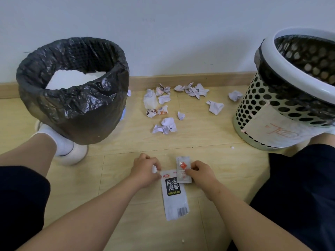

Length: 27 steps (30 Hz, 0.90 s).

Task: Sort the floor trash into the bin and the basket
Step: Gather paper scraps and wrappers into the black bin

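Pickup step: right grip pinched a sachet, left grip pinched a paper scrap, wrapper between them. Next: lift, then sort.

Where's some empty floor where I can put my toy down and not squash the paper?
Bare floor runs between the crumpled papers and the left hand and right hand. More lies between the right hand and the basket, and between the left hand and the shoe. It is crowded by the baseboard, between bin and basket.
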### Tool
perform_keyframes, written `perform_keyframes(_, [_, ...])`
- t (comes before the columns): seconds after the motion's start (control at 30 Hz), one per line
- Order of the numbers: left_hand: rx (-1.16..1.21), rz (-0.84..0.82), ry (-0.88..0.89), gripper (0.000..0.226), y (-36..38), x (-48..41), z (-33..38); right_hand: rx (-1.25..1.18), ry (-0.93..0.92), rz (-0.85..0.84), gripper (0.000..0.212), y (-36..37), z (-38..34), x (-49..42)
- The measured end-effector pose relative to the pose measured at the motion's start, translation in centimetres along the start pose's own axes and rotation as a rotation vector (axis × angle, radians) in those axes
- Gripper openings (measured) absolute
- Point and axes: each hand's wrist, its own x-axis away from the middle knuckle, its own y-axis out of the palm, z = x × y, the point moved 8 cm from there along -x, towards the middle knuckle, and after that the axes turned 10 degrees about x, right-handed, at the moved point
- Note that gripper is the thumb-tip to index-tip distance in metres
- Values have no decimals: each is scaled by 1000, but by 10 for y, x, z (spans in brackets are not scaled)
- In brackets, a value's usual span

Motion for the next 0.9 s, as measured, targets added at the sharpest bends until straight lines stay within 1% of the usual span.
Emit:
perform_keyframes(0.1, [148, 97, -32, 29, -9, 0, 0, -125, 50, -2, 24, -3, 4, 1])
perform_keyframes(0.13, [188, 111, -13, 31, -10, 1, 5, -180, 58, -5, 24, -4, 5, 0])
perform_keyframes(0.2, [191, 88, 65, 28, -6, 5, 23, -279, 66, -17, 22, -8, 7, 3])
perform_keyframes(0.23, [156, 56, 102, 30, 0, 8, 33, -290, 64, -24, 21, -10, 8, 4])
perform_keyframes(0.27, [85, 14, 129, 37, 7, 12, 40, -270, 60, -27, 21, -11, 9, 5])
perform_keyframes(0.37, [-243, -180, 142, 72, 38, 26, 44, -193, 42, -31, 18, -11, 11, 10])
perform_keyframes(0.4, [-337, -231, 139, 77, 44, 29, 40, -183, 41, -30, 17, -10, 13, 10])
perform_keyframes(0.43, [-397, -263, 141, 74, 46, 30, 38, -180, 44, -27, 16, -9, 14, 11])
perform_keyframes(0.47, [-410, -288, 140, 65, 46, 31, 38, -177, 46, -23, 18, -10, 16, 10])
perform_keyframes(0.53, [-367, -349, 114, 41, 43, 30, 38, -174, 39, -26, 22, -10, 16, 10])
perform_keyframes(0.57, [-375, -377, 112, 37, 41, 30, 38, -167, 35, -28, 24, -10, 15, 10])
perform_keyframes(0.67, [-464, -392, 158, 41, 39, 31, 35, -118, 33, -27, 26, -9, 13, 11])
perform_keyframes(0.8, [-376, -368, 134, 53, 39, 27, 29, -30, 24, -11, 26, -5, 13, 10])
perform_keyframes(0.9, [-378, -365, 84, 61, 41, 25, 31, 1, 9, 1, 24, -4, 11, 11])
